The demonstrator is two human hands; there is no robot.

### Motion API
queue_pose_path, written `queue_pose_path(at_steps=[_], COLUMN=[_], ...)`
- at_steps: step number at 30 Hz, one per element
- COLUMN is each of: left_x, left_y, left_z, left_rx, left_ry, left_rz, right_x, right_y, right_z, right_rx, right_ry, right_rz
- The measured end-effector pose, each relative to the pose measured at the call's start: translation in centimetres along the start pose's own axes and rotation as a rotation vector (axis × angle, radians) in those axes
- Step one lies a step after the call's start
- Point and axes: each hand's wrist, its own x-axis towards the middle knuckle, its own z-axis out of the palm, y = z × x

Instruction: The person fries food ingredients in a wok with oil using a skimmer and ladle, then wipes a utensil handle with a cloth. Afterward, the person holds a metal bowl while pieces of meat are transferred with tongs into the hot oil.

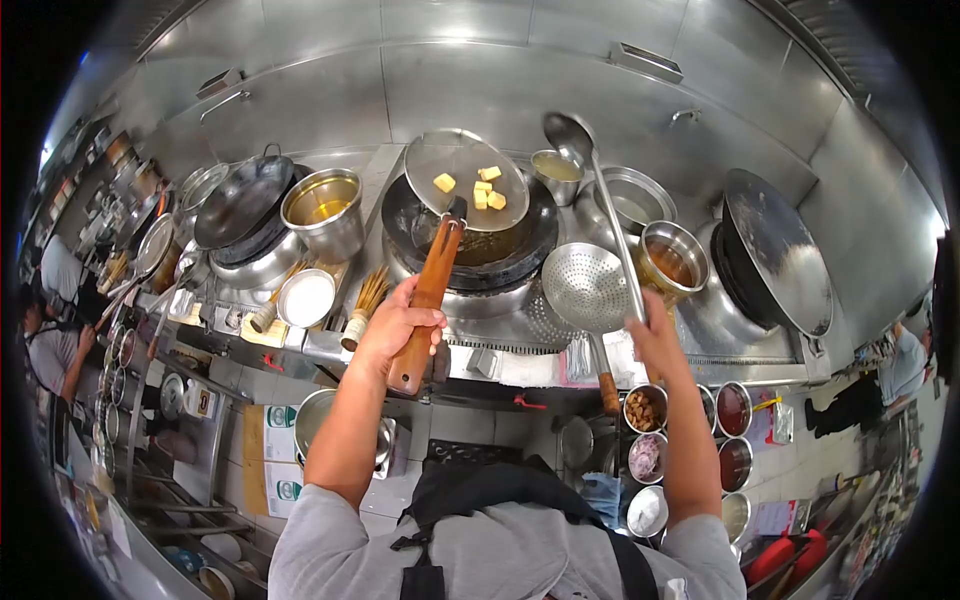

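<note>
My left hand is wrapped round the wooden handle of a round mesh strainer. Several yellow cubes lie on the mesh, which is over the back of a dark wok. My right hand grips the long metal handle of a ladle, whose bowl is raised at the back, beside a small pot of pale liquid. A perforated skimmer with a wooden-ended handle rests between the wok and my right hand.
Pots of amber liquid and brown liquid flank the wok. Other woks stand left and right. A bamboo brush and a white bowl sit front left. Ingredient tins are lower right. People are at both far sides.
</note>
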Motion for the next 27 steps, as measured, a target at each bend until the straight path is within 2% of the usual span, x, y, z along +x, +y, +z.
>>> queue_pose_path(at_steps=[3, 5, 7, 9, 10, 12, 15, 17, 19, 24, 27], left_x=[0.1, 1.2, 1.5, 1.1, 1.0, 0.4, -0.9, -1.4, -1.5, 0.6, 2.9], left_y=[1.5, 1.3, 1.2, 0.7, 0.2, -0.6, -1.4, -1.6, -1.5, -2.4, -3.5], left_z=[1.8, 1.8, 2.1, 2.6, 2.3, 1.6, 2.0, 2.7, 4.3, 9.4, 14.2], left_rx=[0.100, 0.077, 0.046, 0.056, 0.050, 0.088, 0.147, 0.065, 0.091, 0.001, -0.018], left_ry=[-0.001, -0.024, -0.043, 0.013, 0.022, 0.029, 0.038, 0.058, 0.011, -0.199, -0.287], left_rz=[0.079, 0.097, 0.129, 0.054, 0.041, 0.025, 0.015, 0.003, -0.008, -0.029, -0.043], right_x=[5.0, 5.3, 3.6, 3.3, 3.0, 2.6, 1.3, 0.1, -1.3, -4.5, -6.0], right_y=[-2.1, -4.6, -6.7, -6.8, -6.9, -7.0, -6.3, -5.6, -4.7, -4.2, -3.1], right_z=[2.9, 6.2, 10.6, 12.8, 13.2, 13.4, 12.7, 11.4, 9.7, 4.5, 1.7], right_rx=[0.028, 0.339, 0.677, 1.333, 1.343, 1.902, 1.937, 1.937, 1.848, 1.632, 1.615], right_ry=[-0.079, -0.228, -0.174, -0.403, -0.398, -0.593, -0.593, -0.569, -0.581, -0.290, -0.171], right_rz=[-0.052, 0.265, 0.336, 0.462, 0.468, 0.585, 0.548, 0.542, 0.445, 0.356, 0.303])
